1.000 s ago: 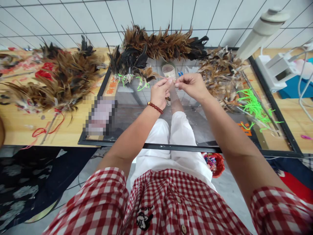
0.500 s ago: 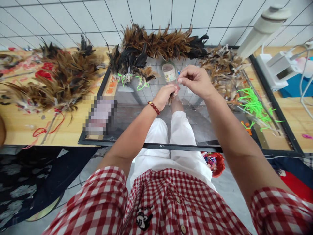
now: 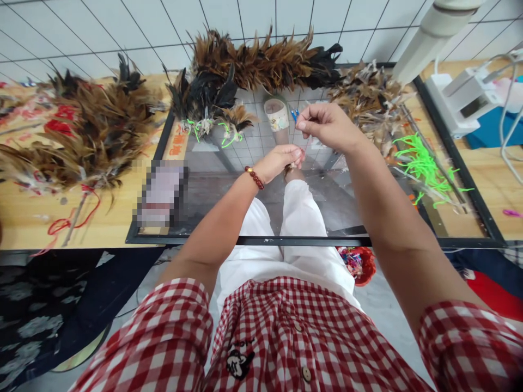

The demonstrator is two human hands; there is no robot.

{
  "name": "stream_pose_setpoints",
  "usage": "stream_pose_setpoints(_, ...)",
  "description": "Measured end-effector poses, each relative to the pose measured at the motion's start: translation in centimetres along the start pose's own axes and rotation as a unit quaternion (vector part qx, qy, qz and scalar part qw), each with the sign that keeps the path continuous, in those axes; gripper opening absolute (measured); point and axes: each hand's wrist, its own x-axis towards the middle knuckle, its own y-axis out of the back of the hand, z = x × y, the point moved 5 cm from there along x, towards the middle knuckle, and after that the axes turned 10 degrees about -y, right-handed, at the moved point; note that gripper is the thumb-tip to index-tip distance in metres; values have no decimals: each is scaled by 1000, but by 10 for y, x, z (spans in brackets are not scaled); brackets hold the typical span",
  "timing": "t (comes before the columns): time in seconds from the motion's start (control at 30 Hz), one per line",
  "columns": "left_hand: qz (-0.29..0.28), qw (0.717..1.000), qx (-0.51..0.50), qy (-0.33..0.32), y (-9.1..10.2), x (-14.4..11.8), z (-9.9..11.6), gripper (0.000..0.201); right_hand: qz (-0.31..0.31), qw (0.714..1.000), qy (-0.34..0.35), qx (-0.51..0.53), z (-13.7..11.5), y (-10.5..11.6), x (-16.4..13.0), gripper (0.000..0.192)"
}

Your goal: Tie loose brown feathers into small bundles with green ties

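Above the glass pane, my left hand [image 3: 281, 162] pinches a small feather bunch [image 3: 289, 168] by its pale bound end. The bunch is mostly hidden under the fingers. My right hand [image 3: 322, 126] is closed just above and to the right, finger and thumb pinched on a thin reddish thread [image 3: 307, 144] that runs down toward the left hand. Two blue tips of a small tool [image 3: 295, 115] stick out beside the right fingers; its kind is not clear. Small feather bunches with green ties [image 3: 235, 128] lie to the left beyond the hands.
A black-framed glass pane [image 3: 261, 241] lies on the wooden table [image 3: 102, 228]. Feather piles [image 3: 110, 125] lie left, a long feather roll [image 3: 257, 60] behind. Green ties [image 3: 423, 163], a power strip [image 3: 445, 109] and a pale post [image 3: 425, 46] are right. A red basket [image 3: 370, 267] stands below.
My right hand has lifted slightly away from the left, showing more thread between them. The blue tips show more clearly. My left hand still pinches the feather bunch; the view has shifted slightly.
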Motion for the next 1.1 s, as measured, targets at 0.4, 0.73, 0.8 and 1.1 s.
stream_pose_setpoints(0.4,254,962,-95,-16,21,5,8,41,-137,988,-56,-50,13,-13,-3,24)
stream_pose_setpoints(0.73,183,983,-18,29,7,1,16,42,-41,991,-5,-131,12,-7,-1,33)
stream_pose_setpoints(0.8,171,985,2,29,7,1,15,40,-30,981,27,-191,9,-7,-1,33)
stream_pose_setpoints(1.1,111,981,159,-18,15,4,7,34,-23,969,67,-236,-9,-15,-2,24)
